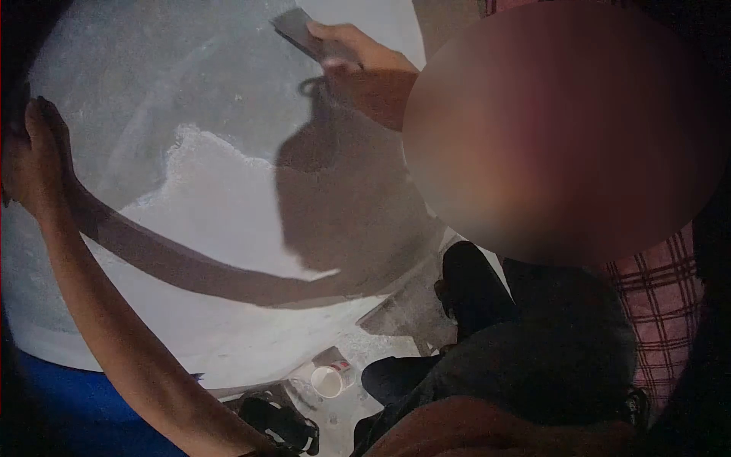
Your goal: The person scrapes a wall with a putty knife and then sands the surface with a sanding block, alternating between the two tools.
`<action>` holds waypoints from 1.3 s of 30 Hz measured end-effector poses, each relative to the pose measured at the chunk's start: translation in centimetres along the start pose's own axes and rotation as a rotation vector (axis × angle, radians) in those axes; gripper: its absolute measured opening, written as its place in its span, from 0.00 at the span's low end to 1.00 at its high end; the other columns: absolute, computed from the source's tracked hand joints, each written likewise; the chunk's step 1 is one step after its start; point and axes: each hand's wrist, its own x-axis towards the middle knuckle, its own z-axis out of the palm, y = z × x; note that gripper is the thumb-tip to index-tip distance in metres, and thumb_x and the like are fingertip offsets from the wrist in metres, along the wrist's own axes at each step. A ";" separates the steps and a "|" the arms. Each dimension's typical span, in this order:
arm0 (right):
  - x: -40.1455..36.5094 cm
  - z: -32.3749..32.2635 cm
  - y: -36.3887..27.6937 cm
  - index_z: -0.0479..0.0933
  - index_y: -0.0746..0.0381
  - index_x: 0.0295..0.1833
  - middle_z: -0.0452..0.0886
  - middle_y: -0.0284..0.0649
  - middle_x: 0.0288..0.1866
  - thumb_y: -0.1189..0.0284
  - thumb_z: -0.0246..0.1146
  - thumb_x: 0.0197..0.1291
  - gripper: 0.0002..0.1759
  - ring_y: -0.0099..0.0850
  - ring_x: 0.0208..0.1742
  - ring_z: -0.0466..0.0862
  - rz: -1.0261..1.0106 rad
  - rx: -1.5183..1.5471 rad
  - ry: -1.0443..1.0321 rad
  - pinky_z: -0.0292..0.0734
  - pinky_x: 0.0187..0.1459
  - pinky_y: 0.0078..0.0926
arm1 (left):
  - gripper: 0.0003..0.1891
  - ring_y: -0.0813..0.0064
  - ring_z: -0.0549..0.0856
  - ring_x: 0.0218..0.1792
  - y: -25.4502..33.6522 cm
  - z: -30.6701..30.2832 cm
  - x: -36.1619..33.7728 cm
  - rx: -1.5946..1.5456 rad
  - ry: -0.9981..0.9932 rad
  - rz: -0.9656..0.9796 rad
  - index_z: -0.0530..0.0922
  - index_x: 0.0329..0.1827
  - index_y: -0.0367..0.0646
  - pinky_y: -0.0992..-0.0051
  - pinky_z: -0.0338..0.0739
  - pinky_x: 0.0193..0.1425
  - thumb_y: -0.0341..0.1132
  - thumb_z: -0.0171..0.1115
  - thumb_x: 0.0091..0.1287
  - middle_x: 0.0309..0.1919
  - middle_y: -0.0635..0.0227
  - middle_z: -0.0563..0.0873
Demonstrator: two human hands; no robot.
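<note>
My left hand (pixel 32 164) is at the far left edge, against a grey and white curved surface (pixel 221 183). Its fingers run into dark shadow, so whether they hold anything cannot be made out. My bare forearm reaches up to it from the bottom. My right hand does not show. Near the top, a co-worker's hand (pixel 346 57) grips a flat dark tool (pixel 297 32) against the surface. The grey area has a ragged border with the white area.
A co-worker in a checked pink shirt (pixel 662 305) is at the right, partly behind a blurred oval. A white cup (pixel 329 381) is on the floor near dark-clothed knees (pixel 476 293). Blue material (pixel 68 404) lies at lower left. Shadows cross the surface.
</note>
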 end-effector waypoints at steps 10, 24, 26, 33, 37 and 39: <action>1.2 -2.6 -2.1 0.66 0.54 0.76 0.86 0.47 0.41 0.50 0.53 0.79 0.29 0.37 0.38 0.88 0.279 0.123 -0.131 0.85 0.40 0.35 | 0.39 0.45 0.83 0.64 3.5 -3.4 0.1 -0.065 0.128 0.208 0.78 0.70 0.47 0.53 0.76 0.67 0.70 0.52 0.71 0.64 0.51 0.84; 0.6 -0.2 0.1 0.67 0.54 0.76 0.86 0.51 0.45 0.43 0.48 0.78 0.34 0.40 0.40 0.88 -0.019 -0.016 0.027 0.84 0.45 0.41 | 0.37 0.46 0.84 0.63 1.8 -2.3 0.5 -0.025 0.114 0.163 0.75 0.73 0.48 0.53 0.76 0.67 0.67 0.54 0.71 0.64 0.53 0.85; 0.4 0.0 1.3 0.67 0.54 0.76 0.86 0.50 0.44 0.43 0.49 0.78 0.33 0.40 0.39 0.88 -0.199 -0.122 0.134 0.84 0.44 0.40 | 0.38 0.46 0.84 0.64 2.5 -3.1 0.9 -0.118 0.097 0.228 0.75 0.73 0.48 0.53 0.76 0.67 0.67 0.54 0.71 0.65 0.52 0.84; 0.2 -2.4 -2.2 0.67 0.52 0.77 0.87 0.49 0.46 0.44 0.52 0.77 0.33 0.39 0.42 0.88 0.249 0.138 -0.127 0.84 0.46 0.39 | 0.37 0.51 0.82 0.66 4.0 -3.9 -0.2 -0.052 0.178 0.245 0.77 0.71 0.46 0.54 0.76 0.69 0.66 0.53 0.72 0.67 0.53 0.82; 1.5 -2.1 -2.2 0.66 0.51 0.77 0.87 0.50 0.50 0.46 0.53 0.77 0.32 0.41 0.48 0.89 0.271 0.106 -0.080 0.84 0.50 0.40 | 0.36 0.49 0.83 0.65 3.3 -4.0 0.9 -0.054 0.165 0.390 0.77 0.71 0.48 0.54 0.76 0.67 0.66 0.52 0.72 0.65 0.53 0.83; 1.1 -2.2 -1.9 0.66 0.51 0.77 0.87 0.51 0.52 0.49 0.53 0.78 0.30 0.42 0.51 0.89 0.238 0.145 -0.097 0.83 0.53 0.41 | 0.35 0.48 0.83 0.65 3.5 -3.6 0.3 -0.097 0.184 0.392 0.77 0.71 0.49 0.53 0.76 0.67 0.65 0.53 0.72 0.65 0.53 0.83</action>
